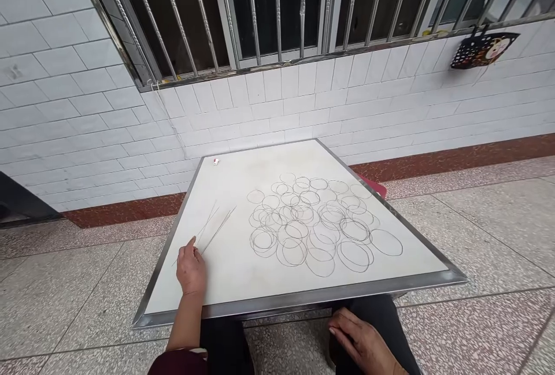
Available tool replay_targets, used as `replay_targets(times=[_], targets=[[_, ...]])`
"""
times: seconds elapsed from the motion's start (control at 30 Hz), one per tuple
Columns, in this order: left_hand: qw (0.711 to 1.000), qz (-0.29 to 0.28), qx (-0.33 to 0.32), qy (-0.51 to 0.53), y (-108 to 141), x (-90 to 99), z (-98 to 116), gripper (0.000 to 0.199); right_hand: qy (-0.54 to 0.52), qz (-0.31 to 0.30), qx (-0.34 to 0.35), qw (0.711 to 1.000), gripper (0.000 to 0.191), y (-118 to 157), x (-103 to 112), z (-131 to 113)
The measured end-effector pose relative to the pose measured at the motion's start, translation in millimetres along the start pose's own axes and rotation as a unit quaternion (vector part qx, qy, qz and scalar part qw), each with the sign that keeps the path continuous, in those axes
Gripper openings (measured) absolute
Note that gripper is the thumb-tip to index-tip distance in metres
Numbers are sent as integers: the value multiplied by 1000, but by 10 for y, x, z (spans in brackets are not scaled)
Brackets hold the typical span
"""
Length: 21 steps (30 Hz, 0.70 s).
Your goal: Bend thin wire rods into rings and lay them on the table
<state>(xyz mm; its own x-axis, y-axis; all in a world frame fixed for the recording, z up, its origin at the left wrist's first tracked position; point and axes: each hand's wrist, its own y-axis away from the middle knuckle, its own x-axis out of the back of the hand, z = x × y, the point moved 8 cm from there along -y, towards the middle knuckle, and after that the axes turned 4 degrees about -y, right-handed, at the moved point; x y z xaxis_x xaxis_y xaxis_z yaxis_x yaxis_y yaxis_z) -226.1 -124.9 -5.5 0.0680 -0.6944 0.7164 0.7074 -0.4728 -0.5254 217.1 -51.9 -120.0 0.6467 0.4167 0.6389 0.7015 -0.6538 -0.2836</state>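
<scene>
My left hand [191,268] rests at the left side of a white board with a metal rim [325,295]. Its index finger stretches forward over a few thin straight wires [219,228], touching or just above them. The other fingers bend down and are partly hidden; no wire is clearly gripped. Many thin wire rings [321,235] lie spread and overlapping across the middle and right of the board. Below its near edge, my right hand [362,337] lies loosely on my knee with the fingers stretched and holding nothing.
A small white and red object [216,162] sits in the board's far left corner. Behind stands a white tiled wall [277,109] with a barred window [277,11]. A dark patterned bag [481,49] hangs at right. Something red [373,186] shows beyond the right edge.
</scene>
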Motion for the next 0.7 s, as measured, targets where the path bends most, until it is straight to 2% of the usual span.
replay_targets(times=[0.3,0.47,0.63,0.7], targets=[[1000,-22,5,12,43,-46,-99,37,-11,-13,10,1000,38,-56,-104,-135],[999,-28,6,-18,51,-32,-155,41,-3,-22,14,1000,37,-71,-152,-121],[992,-85,-14,-87,-208,-108,-217,34,4,-36,15,999,30,-47,-207,-33],[986,-121,-23,-116,-344,-177,-240,38,16,-39,15,999,29,-40,-224,-9]])
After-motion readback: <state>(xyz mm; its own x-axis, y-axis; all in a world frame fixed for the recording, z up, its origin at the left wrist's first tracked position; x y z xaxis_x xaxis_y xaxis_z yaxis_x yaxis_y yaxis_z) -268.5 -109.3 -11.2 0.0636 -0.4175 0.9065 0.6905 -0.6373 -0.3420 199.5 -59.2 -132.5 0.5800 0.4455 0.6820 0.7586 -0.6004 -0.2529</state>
